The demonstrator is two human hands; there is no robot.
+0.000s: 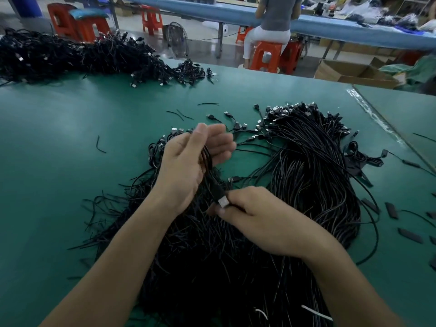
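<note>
With the right hand (pixel 254 220), pinching 1 USB plug (pixel 223 202) between thumb and forefinger, metal end toward the wearer, right at the hand's upper-left fingertips. From that plug, tracing its black cable (pixel 207 166) up and away into the left hand (pixel 188 161), raised beyond the right one and near it, not touching. There, lying across the palm with a few more strands (too blurred to count), beside loosely extended fingers and a raised thumb; no closing round the cable to be seen.

Working over 1 loose heap (pixel 212 256) of black cables under both forearms, on the green mat (pixel 59 185). Just right of it, 1 combed bundle (pixel 311 173) with plugs fanned at its far end. At far left, 1 more big pile (pixel 59 55), with 1 small clump (pixel 188 69) beside it.

Scattered about: 4 short black offcuts (pixel 101 145) on bare mat, at least 3 flat black sleeves (pixel 410 235) near the right edge, 2 white ties (pixel 317 312) in the near heap. Beyond the table, 1 seated person (pixel 273 20) on an orange stool (pixel 266 55), and 1 open cardboard box (pixel 354 72).
</note>
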